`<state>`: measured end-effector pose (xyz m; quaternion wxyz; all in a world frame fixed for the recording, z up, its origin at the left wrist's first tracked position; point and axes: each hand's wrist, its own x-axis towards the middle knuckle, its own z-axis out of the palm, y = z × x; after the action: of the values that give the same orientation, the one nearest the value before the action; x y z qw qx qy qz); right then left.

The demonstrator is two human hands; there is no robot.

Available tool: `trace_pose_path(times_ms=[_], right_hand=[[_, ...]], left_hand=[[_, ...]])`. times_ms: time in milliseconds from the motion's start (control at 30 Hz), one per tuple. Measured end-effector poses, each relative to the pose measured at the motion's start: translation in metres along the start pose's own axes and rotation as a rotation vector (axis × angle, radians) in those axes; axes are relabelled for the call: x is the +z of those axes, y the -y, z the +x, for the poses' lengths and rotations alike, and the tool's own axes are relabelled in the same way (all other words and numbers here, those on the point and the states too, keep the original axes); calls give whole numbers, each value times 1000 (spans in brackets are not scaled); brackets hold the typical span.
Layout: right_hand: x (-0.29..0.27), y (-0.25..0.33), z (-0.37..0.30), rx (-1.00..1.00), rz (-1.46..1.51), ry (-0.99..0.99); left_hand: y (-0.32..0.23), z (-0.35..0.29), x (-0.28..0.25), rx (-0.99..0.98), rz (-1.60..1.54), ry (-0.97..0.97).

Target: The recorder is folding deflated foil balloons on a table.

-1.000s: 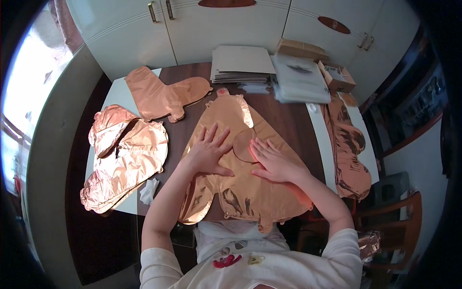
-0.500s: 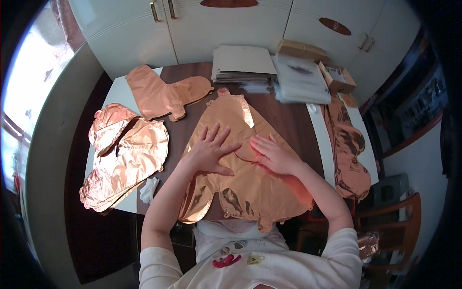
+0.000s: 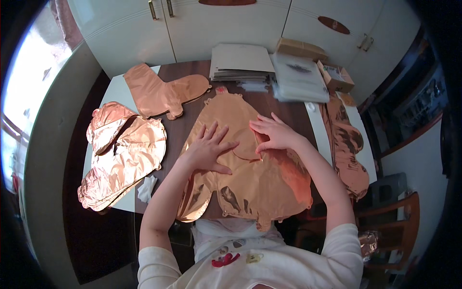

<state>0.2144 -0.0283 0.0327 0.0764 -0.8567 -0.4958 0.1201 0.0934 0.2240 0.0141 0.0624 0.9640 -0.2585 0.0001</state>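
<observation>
The left hand (image 3: 208, 151) lies spread on a flat, copper-coloured foil balloon (image 3: 224, 113) on the dark brown wooden table (image 3: 294, 110); the right hand (image 3: 274, 135) curves at its edge, whether pinching I cannot tell. Dark print on clear plastic packets (image 3: 297, 87) is unreadably small.

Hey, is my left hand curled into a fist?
No, the left hand lies spread out on the copper-coloured foil piece in front of you.

Foil piece (image 3: 255, 192) on table (image 3: 293, 108), cards (image 3: 242, 58) behind, box (image 3: 338, 78) behind right
</observation>
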Motion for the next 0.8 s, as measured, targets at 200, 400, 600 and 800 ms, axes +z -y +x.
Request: trace_pose_path(times_ms=[200, 400, 600, 800], right_hand=[[-6, 7, 6, 50, -146, 139], [-7, 10, 4, 72, -153, 154], [-7, 12, 4, 59, -151, 163], [-6, 12, 4, 87, -182, 184]], left_hand=[[-1, 1, -3, 8, -14, -3], [-1, 2, -1, 11, -13, -6], [-20, 5, -11, -22, 109, 0], [-61, 33, -18, 192, -46, 136]])
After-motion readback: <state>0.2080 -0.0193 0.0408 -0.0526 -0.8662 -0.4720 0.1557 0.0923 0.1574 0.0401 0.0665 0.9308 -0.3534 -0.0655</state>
